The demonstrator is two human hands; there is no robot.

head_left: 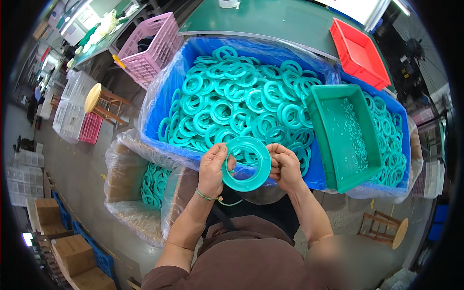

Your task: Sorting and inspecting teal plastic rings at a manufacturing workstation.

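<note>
A turquoise plastic ring (245, 184) with a flanged rim is held up in front of my body, its flat face turned toward me. My left hand (211, 169) grips its left edge, with fingertips showing through the hole. At the right edge, my right hand (286, 167) has its fingers curled and pinched against the rim. Just beyond both hands, a blue bin (162, 96) lined with clear plastic holds a heap of similar rings (235, 92).
A green tray (333, 140) with small pale pieces rests across the bins' right side, beside more rings (386, 137). A lined cardboard box (123, 181) with rings stands at left. Beyond are a red tray (362, 58), a green table (270, 19) and a pink crate (150, 50).
</note>
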